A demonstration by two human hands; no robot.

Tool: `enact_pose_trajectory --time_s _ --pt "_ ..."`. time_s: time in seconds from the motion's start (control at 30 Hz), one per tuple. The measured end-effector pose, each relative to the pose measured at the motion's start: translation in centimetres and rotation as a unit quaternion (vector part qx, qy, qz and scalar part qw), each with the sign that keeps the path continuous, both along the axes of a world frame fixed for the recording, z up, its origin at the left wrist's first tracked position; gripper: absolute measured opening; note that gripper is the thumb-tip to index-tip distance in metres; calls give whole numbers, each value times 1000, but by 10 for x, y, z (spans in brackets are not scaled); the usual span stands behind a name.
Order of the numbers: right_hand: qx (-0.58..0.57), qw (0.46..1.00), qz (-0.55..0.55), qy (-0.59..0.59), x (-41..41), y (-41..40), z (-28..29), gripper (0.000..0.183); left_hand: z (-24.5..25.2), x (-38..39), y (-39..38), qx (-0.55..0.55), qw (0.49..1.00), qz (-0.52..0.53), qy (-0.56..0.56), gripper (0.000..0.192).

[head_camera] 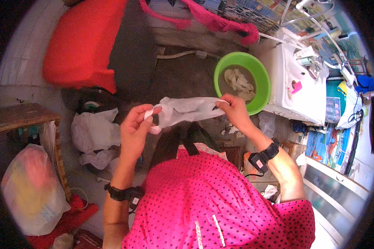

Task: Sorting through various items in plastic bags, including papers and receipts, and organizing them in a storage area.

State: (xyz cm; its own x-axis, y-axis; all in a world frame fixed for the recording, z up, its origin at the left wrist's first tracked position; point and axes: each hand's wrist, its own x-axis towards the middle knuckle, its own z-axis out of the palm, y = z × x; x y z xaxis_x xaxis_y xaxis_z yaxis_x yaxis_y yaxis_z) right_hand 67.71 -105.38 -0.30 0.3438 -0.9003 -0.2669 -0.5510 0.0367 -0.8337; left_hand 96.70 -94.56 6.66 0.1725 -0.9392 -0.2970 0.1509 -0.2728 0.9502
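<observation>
A thin white piece [190, 109], a plastic bag or a cloth, is stretched between my two hands; I cannot tell which material it is. My left hand [135, 127] pinches its left end, where an opening with a pinkish edge shows by the fingers. At the other end, my right hand [235, 110] grips a corner beside a dark gap. Just beyond my right hand, a green plastic basin [266, 79] stands on the floor, holding murky water and a wet pale cloth [238, 81].
A white washbasin [286, 71] is at the right. At upper left there is a red cover [84, 40]. White plastic bags [95, 130] lie left of my hand, near a wooden stand [25, 116] and a filled plastic bag [34, 190]. Pink cloth [218, 23] hangs at the back.
</observation>
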Motion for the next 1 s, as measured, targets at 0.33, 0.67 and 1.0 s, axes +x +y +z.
enact_pose_trajectory --time_s 0.33,0.67,1.0 --pt "-34 944 160 -287 93 6 58 19 25 -29 -40 -45 987 -115 -98 34" --pt "-20 945 180 -270 96 11 -14 74 46 -89 -66 -156 953 -135 -224 12" --pt "1 885 -38 -463 78 -9 -11 18 37 -20 -32 -28 952 -46 -300 72"
